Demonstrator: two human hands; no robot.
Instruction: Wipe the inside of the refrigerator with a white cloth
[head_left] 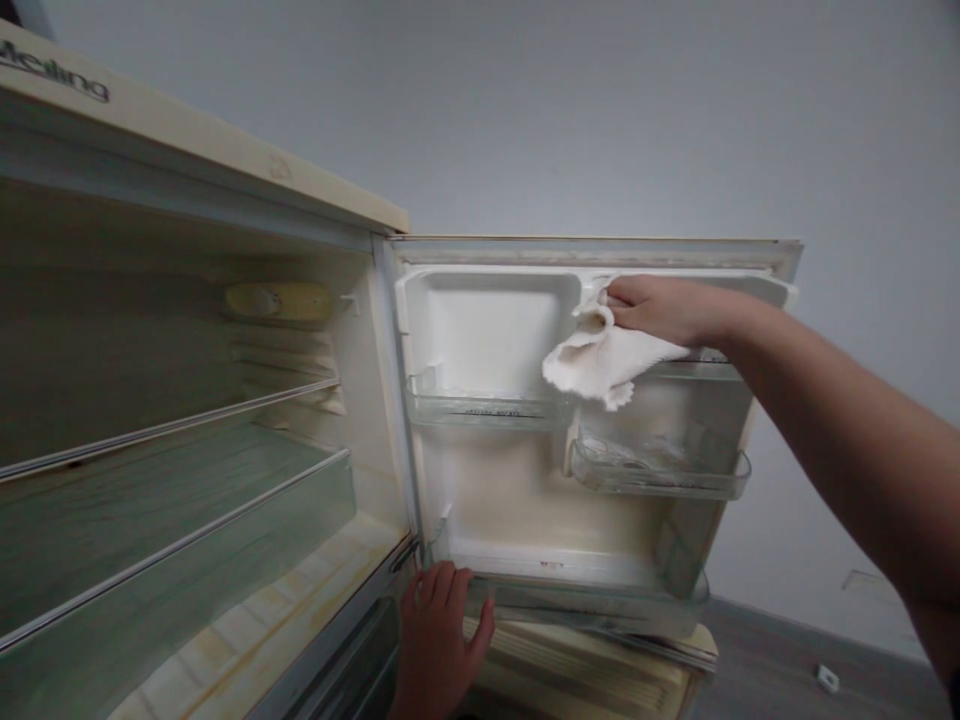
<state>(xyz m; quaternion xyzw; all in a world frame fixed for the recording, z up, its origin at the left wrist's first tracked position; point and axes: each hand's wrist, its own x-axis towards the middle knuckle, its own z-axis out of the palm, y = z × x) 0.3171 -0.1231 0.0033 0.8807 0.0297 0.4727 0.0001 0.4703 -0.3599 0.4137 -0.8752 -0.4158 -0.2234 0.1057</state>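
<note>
My right hand (660, 308) grips a white cloth (604, 360) against the upper inside of the open fridge door (517, 500), at the divider between its shelves. Folds of the cloth hang below my fingers, in front of the upper right door shelf (694, 371). Down at the lower left corner of the door, my left hand (441, 625) rests by the end of the bottom door bin (585, 600). Its thumb is apart from the fingers, which lie at the bin's rim. Whether they hook over that rim, I cannot tell.
To the left is the fridge compartment with a glass shelf (277, 455), a clear drawer front (225, 550) and a yellowed lamp cover (279, 301). More clear bins (487, 411) line the door. A second, lower door (585, 665) also stands open. A small white object (827, 678) lies on the floor.
</note>
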